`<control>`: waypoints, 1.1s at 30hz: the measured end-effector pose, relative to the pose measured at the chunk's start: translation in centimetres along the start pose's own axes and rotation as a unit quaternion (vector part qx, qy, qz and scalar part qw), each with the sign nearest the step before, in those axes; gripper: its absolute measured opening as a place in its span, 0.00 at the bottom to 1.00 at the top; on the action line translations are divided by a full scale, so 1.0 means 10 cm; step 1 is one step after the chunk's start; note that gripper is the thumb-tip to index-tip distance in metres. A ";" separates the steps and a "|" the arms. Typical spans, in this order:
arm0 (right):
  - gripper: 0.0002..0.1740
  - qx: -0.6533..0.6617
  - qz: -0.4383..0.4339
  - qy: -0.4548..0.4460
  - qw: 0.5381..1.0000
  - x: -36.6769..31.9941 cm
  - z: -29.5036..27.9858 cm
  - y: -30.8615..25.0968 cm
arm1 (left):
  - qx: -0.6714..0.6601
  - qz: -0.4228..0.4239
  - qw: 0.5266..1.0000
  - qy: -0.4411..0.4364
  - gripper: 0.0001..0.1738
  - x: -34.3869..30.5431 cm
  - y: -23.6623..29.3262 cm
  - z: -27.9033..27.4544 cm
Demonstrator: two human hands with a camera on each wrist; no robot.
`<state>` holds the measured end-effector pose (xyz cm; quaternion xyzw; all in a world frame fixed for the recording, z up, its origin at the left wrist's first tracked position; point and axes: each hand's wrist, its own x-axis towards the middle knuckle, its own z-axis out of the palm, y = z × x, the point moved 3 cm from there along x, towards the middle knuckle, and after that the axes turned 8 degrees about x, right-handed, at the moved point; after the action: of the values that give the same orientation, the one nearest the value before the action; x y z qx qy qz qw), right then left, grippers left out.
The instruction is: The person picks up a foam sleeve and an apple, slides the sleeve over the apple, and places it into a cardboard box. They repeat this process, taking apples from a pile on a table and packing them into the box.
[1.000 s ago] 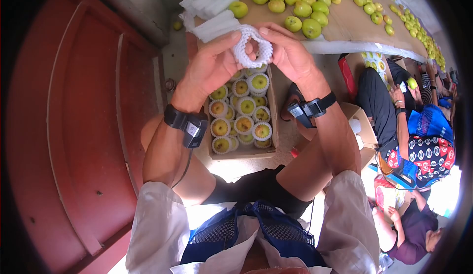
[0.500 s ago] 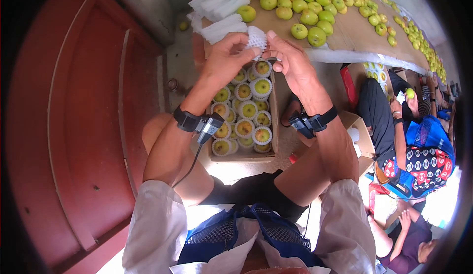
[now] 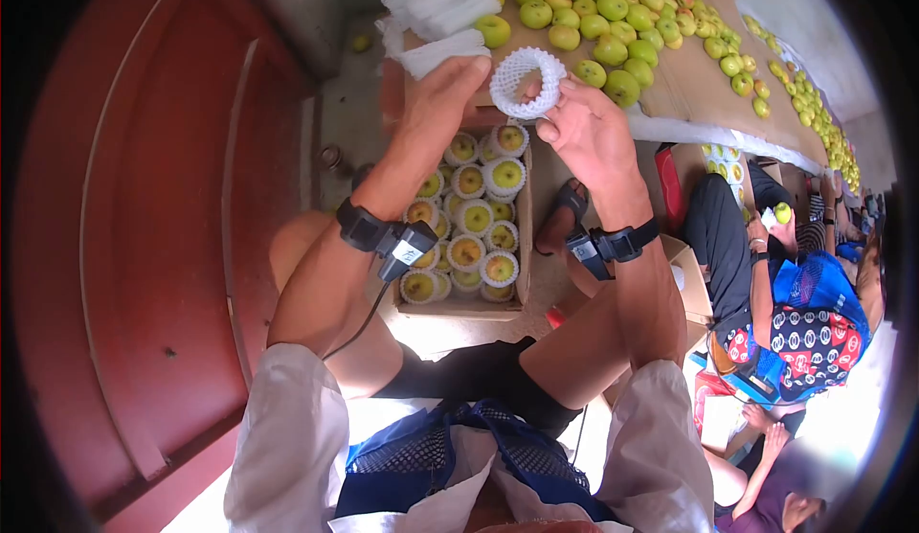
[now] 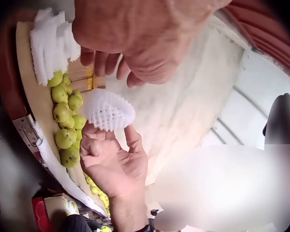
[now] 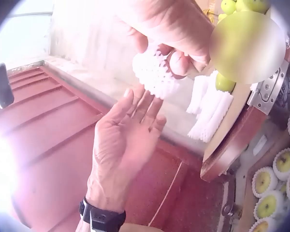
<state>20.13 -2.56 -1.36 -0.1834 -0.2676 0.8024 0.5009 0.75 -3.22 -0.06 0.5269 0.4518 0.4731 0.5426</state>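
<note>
Above the box (image 3: 459, 309), the net (image 3: 525, 83), squeezed flat half a second ago, now gapes as a round ring, its lower rim pinched by the right hand (image 3: 589, 131) while the left hand (image 3: 445, 92) touches its side with straight fingers, so the opening-up looks done.

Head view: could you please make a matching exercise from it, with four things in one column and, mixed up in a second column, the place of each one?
Things
1. foam net
2. wrapped fruits
3. bare green fruits
4. stack of spare nets

Places
A. in rows inside the cardboard box
B. spread over the table
C. pinched by the right hand, with the left hand touching it
D. piled at the table's left end

Pairs: 1-C, 2-A, 3-B, 4-D
</note>
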 end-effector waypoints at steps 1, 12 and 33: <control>0.15 -0.002 0.010 -0.011 1.000 0.01 0.01 0.02 | -0.075 -0.060 0.995 -0.031 0.24 -0.02 -0.01 0.02; 0.14 -0.011 0.045 -0.009 0.999 0.10 -0.19 0.07 | -0.247 -0.130 0.949 -0.147 0.22 0.04 -0.21 -0.11; 0.29 -0.743 -0.199 0.331 0.547 0.34 -0.94 -0.68 | -0.362 -0.080 0.929 -0.006 0.14 0.09 0.08 -0.42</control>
<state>28.76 5.23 -4.68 -0.6846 -0.6133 0.0798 0.3858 -3.34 -1.72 0.56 0.2594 0.2873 0.5561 0.7355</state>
